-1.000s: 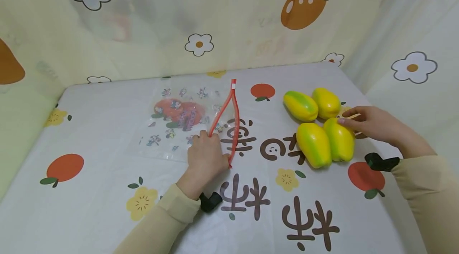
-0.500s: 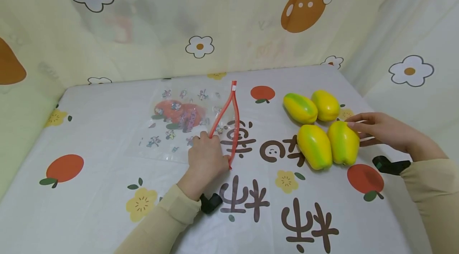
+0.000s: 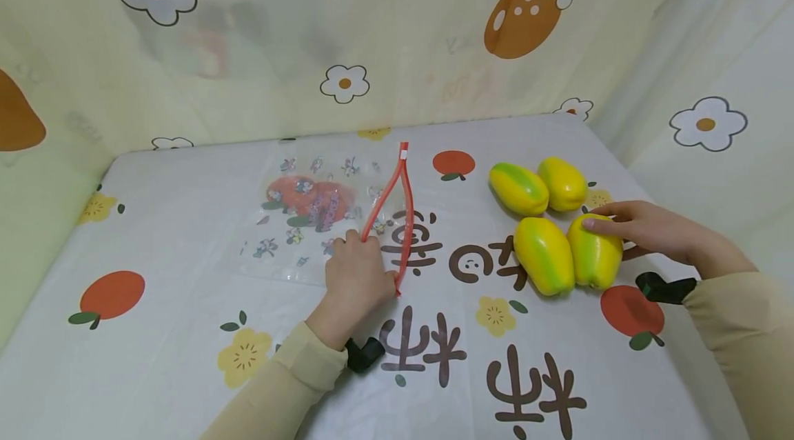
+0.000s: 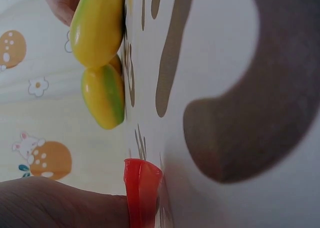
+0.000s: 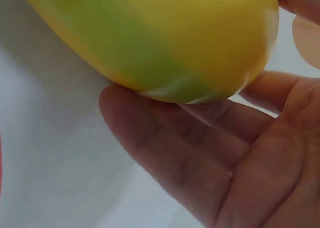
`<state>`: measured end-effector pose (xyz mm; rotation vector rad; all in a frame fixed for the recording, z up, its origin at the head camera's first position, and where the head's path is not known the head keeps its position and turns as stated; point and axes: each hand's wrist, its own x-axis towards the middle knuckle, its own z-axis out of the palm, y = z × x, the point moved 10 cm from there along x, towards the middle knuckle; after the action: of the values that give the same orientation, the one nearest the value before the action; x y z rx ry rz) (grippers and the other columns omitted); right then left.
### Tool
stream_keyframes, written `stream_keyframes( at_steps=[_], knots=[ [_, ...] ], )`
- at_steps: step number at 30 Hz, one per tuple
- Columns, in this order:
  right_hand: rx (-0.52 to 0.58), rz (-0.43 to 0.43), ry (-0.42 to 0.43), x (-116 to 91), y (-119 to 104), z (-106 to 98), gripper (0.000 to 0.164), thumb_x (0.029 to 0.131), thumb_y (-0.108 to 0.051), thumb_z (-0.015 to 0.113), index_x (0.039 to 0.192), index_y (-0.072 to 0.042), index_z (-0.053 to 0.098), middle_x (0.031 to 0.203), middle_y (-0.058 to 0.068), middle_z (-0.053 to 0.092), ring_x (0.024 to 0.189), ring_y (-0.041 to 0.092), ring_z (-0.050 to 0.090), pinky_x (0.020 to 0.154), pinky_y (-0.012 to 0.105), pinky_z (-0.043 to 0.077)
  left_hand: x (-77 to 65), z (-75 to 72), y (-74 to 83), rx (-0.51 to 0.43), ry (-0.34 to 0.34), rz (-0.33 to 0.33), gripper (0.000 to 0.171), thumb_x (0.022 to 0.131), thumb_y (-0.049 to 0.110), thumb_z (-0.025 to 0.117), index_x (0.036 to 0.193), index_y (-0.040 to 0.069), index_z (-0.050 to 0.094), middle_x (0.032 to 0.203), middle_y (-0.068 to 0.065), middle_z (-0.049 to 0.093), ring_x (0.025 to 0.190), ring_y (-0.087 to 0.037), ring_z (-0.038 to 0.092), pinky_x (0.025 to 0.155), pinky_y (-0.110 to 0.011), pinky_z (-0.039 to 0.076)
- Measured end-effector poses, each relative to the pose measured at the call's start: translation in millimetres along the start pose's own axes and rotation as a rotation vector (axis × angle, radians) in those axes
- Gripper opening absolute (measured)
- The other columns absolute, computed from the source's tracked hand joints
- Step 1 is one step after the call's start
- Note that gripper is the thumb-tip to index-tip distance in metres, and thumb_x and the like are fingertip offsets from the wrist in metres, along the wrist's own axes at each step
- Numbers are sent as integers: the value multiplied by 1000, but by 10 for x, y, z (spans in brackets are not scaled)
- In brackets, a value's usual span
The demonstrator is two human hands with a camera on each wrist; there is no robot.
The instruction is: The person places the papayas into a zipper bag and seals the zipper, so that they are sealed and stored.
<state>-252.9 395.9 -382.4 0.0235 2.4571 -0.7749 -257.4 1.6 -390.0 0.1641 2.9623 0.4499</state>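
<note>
My left hand (image 3: 361, 267) holds the near part of the red zip edge of a clear zip bag (image 3: 282, 257) with small printed figures. The bag lies flat, and its red edges (image 3: 408, 219) stand apart as a mouth facing right. In the left wrist view, my thumb lies against the red zip (image 4: 142, 193). My right hand (image 3: 657, 233) is at the nearest right of several yellow-green papayas (image 3: 595, 257), thumb on top and fingers around its right side. The right wrist view shows those fingers touching the papaya (image 5: 165, 43) from beneath; its far side is hidden.
Beside the held fruit lies another papaya (image 3: 544, 255), and two more papayas (image 3: 520, 188) lie just behind. A white printed cloth (image 3: 174, 350) covers the table. A patterned curtain (image 3: 248, 40) stands along the back and sides.
The nearest right papaya shifted slightly right, away from its neighbour, between the first and second frames. My right hand drew back right, then returned with its thumb onto the papaya. My left hand stayed put.
</note>
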Motion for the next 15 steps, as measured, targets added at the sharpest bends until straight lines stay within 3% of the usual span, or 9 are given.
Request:
stream_keyframes(
  at_steps=[8, 15],
  knots=[
    [28, -34, -11, -65, 109, -40, 75, 109, -42, 41, 152, 18, 23, 148, 40, 41, 113, 27, 65, 90, 46, 60, -17, -25, 21, -4, 17, 9, 48, 81, 32, 80, 111, -3, 69, 107, -20, 58, 93, -34, 54, 71, -46, 57],
    [14, -33, 79, -166, 231, -232, 69, 109, -41, 44, 153, 8, 28, 148, 37, 41, 118, 37, 62, 88, 45, 60, -3, -14, 2, 0, 5, -1, 50, 82, 35, 80, 113, -2, 68, 108, -20, 58, 95, -34, 53, 71, -46, 56]
  ],
)
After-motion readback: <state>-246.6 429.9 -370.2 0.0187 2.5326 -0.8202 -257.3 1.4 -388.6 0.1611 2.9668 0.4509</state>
